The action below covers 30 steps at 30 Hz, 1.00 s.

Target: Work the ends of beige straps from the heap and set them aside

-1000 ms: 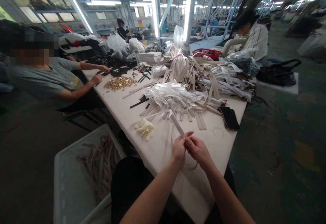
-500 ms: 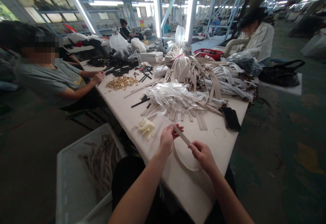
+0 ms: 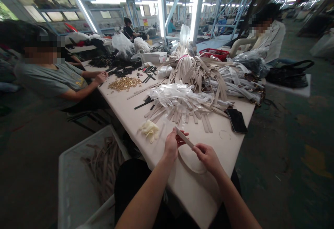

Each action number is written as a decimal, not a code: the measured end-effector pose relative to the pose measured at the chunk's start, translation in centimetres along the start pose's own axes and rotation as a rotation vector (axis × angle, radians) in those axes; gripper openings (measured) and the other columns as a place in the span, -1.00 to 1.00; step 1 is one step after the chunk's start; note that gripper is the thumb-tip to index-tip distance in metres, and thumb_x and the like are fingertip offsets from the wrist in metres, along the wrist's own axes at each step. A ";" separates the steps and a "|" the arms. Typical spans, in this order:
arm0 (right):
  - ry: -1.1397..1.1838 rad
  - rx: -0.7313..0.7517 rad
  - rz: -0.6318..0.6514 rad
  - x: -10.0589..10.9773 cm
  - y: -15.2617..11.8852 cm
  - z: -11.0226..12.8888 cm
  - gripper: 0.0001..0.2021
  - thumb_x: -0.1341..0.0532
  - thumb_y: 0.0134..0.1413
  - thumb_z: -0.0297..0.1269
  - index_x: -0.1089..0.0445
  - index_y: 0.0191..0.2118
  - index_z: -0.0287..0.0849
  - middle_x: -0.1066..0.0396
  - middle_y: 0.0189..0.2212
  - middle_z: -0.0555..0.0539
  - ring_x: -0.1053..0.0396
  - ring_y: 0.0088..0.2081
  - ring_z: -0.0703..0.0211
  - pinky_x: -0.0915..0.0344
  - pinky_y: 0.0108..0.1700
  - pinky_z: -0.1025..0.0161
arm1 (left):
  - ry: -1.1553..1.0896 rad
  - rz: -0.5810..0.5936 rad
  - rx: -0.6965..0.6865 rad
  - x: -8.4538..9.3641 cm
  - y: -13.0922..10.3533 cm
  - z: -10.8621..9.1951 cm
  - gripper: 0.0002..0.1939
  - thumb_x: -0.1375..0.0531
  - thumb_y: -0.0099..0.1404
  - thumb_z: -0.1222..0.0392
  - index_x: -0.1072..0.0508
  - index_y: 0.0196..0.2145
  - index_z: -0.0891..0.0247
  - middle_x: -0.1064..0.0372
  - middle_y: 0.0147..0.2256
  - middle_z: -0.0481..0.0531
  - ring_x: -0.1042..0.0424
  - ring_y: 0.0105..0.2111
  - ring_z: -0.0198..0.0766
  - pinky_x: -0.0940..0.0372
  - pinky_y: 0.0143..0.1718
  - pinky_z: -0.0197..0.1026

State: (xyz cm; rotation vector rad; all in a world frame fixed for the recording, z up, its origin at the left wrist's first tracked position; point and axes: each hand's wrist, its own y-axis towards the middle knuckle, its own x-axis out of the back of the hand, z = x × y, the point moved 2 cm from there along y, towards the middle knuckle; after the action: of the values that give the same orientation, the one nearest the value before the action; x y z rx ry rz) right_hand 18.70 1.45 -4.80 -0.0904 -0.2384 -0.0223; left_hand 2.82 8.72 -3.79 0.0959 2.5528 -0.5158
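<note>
A long beige strap (image 3: 185, 139) is stretched between my two hands above the table, and its remaining length hangs in a curve below them. My left hand (image 3: 173, 142) grips one end between thumb and fingers. Further along the strap, my right hand (image 3: 205, 152) pinches it. Beyond my hands lie many beige straps (image 3: 206, 123), partly under clear plastic wrapping (image 3: 174, 97). To the left of my left hand is a crumpled pale yellow glove (image 3: 149, 130).
A black phone (image 3: 237, 120) lies near the table's right edge. Gold metal rings (image 3: 125, 83) are heaped at the left, beside a seated person's hands. A white bin (image 3: 64, 177) with beige straps stands at lower left. Another person sits at the far right.
The strap and my hands have shifted very slightly. The thin clear plastic near my left hand has moved a little. The person at the right has leaned further right.
</note>
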 end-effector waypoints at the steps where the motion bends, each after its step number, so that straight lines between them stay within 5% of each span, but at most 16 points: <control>1: 0.003 0.000 0.002 0.0 0.0 0.1 -0.62 -0.20 0.18 0.04 -0.50 -0.38 -0.21 -0.20 -0.67 0.07 -0.11 -0.59 0.27 -0.02 -0.54 0.32 | 0.043 -0.003 -0.012 0.0 0.0 0.0 -0.47 -0.12 0.32 -0.22 -0.47 -0.21 0.39 -0.54 -0.22 0.37 -0.55 -0.36 -0.07 -0.40 -0.32 -0.09; 13: 0.117 -0.049 0.024 0.7 0.2 -0.2 -0.61 -0.20 0.16 0.05 -0.49 -0.35 -0.24 -0.17 -0.69 0.09 -0.07 -0.62 0.30 0.03 -0.56 0.34 | 0.562 0.363 0.032 0.3 -0.9 -0.1 -0.41 -0.10 0.31 -0.25 -0.44 -0.62 0.30 -0.32 -0.67 0.08 -0.25 -0.68 -0.32 -0.09 -0.59 -0.27; 20: 0.214 -0.028 -0.048 -0.8 0.4 0.4 -0.56 -0.12 0.23 0.12 -0.32 -0.45 -0.17 -0.17 -0.70 0.09 -0.06 -0.63 0.31 -0.03 -0.56 0.33 | 0.765 0.423 0.067 -0.9 -2.4 1.9 -0.41 -0.03 0.34 -0.23 -0.39 -0.65 0.26 -0.25 -0.70 0.00 -0.17 -0.68 -0.33 -0.05 -0.55 -0.24; 26: 0.277 -0.050 -0.127 -1.2 0.2 0.6 -0.50 0.00 0.27 0.18 -0.34 -0.07 -0.19 -0.14 -0.66 0.11 -0.12 -0.64 0.23 -0.06 -0.62 0.32 | 0.905 0.487 0.013 -1.7 -3.3 1.6 -0.41 0.00 0.36 -0.20 -0.39 -0.63 0.26 -0.26 -0.68 -0.02 -0.20 -0.64 -0.31 -0.07 -0.50 -0.23; 30: 0.131 -0.006 -0.223 -1.1 -0.2 1.3 -0.50 0.07 0.31 0.17 -0.38 -0.15 -0.15 -0.26 -0.55 0.02 -0.24 -0.53 0.18 -0.20 -0.51 0.28 | 0.954 0.539 0.038 -2.1 -3.8 1.4 -0.44 -0.01 0.36 -0.17 -0.37 -0.64 0.25 -0.25 -0.68 -0.03 -0.19 -0.63 -0.31 -0.07 -0.50 -0.22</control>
State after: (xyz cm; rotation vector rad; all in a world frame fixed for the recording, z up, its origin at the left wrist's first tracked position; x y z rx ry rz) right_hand 17.30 1.42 -3.80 -0.0679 -0.1169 -0.2503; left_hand 4.62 4.80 -2.52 1.2699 3.1917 -0.3361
